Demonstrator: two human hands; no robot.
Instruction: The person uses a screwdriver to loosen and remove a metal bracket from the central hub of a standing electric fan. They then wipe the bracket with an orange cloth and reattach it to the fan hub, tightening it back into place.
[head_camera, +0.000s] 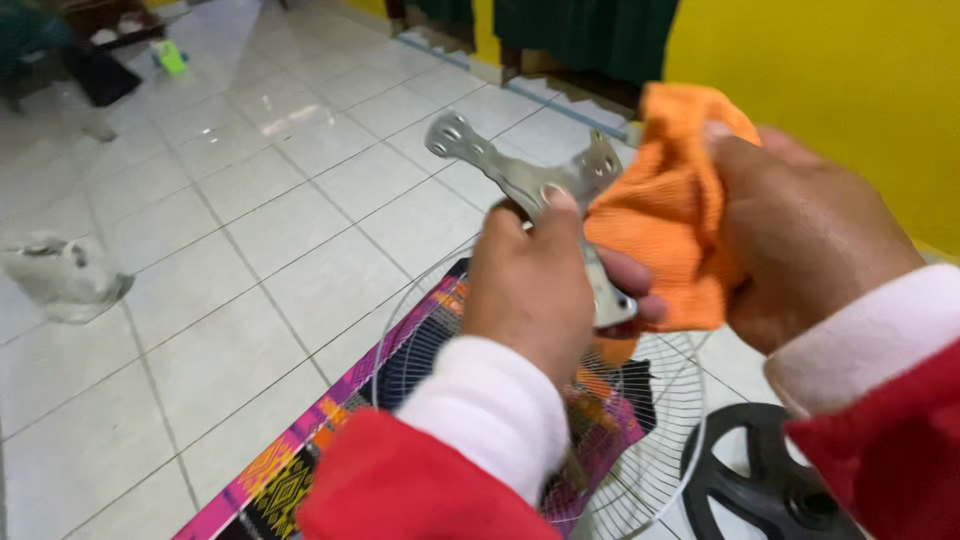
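While the left hand (530, 290) grips it, the three-armed metal bracket (520, 180) looks grey, perforated.

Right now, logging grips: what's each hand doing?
Left hand: closed on the metal bracket.
Right hand: closed on the orange cloth.

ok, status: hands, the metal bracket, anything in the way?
Left hand grips metal bracket. Right hand presses orange cloth against it. Wire fan guard below on patterned mat; nothing obstructing.

A three-armed grey metal bracket (530, 190) with holes stood tilted in midair, touching a crumpled orange cloth (670, 215).
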